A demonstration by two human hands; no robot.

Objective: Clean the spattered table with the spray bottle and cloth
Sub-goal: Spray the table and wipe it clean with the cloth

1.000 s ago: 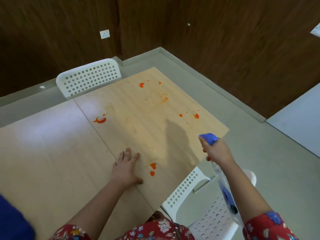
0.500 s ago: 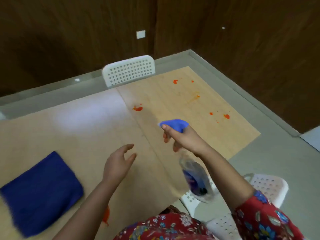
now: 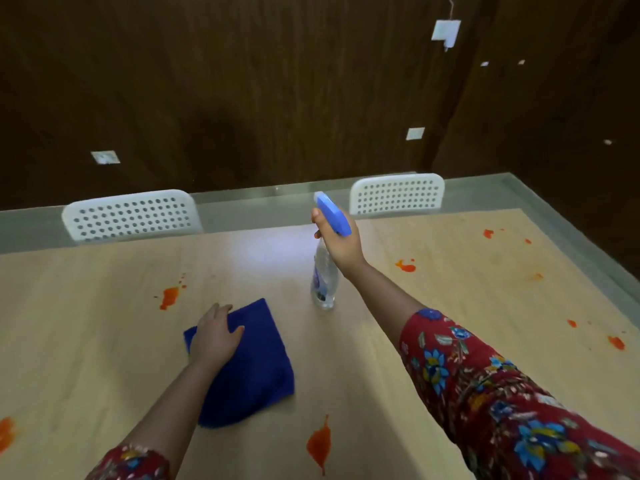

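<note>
A light wooden table (image 3: 86, 341) runs across the view, marked with orange splashes: one (image 3: 169, 296) beyond the left hand (image 3: 213, 337), a large drip (image 3: 319, 443) near the front edge, and more (image 3: 405, 266) scattered toward the right side. A folded dark blue cloth (image 3: 256, 368) lies flat on the table near the middle. The left hand rests palm-down on its far left corner, fingers fairly straight and thumb spread, pressing rather than gathering the fabric. Just to the right of the cloth and a little farther away, the spray bottle (image 3: 325, 275) stands upright. Its base is at the tabletop, though whether it is touching or just above cannot be told. The right hand (image 3: 341, 247) grips its neck below the blue trigger head (image 3: 332, 214), fingers curled round it. The bottle's body is see-through with a blue label, and how much liquid is inside is unclear. Two white perforated chairs (image 3: 131, 220) stand at the table's far side against a dark wood wall (image 3: 242, 81).
</note>
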